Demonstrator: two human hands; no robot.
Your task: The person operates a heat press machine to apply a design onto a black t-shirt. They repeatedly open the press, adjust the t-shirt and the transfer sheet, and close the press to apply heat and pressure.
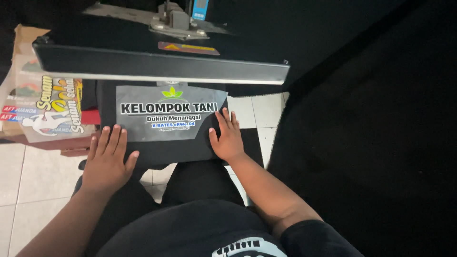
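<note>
Pressing flat with open palms, the left hand (107, 159) and right hand (227, 135) grip nothing; both spread a black garment (166, 150) over the lower platen, seemingly to keep it smooth. A printed transfer film (164, 119) lies centred on it, under the raised heat press plate (162, 64). More printed sheets (47, 109) sit left.

Heat press lower bed (157, 154), black garment (190, 147), grey transfer sheet (143, 128)

Matt black cloth garment (162, 150) carries a glossy, smooth grey transfer film sheet (166, 114); the black heat-press upper plate (157, 62) looks like metal with a dull sheen; the white floor tiles (28, 176) are smooth
</note>
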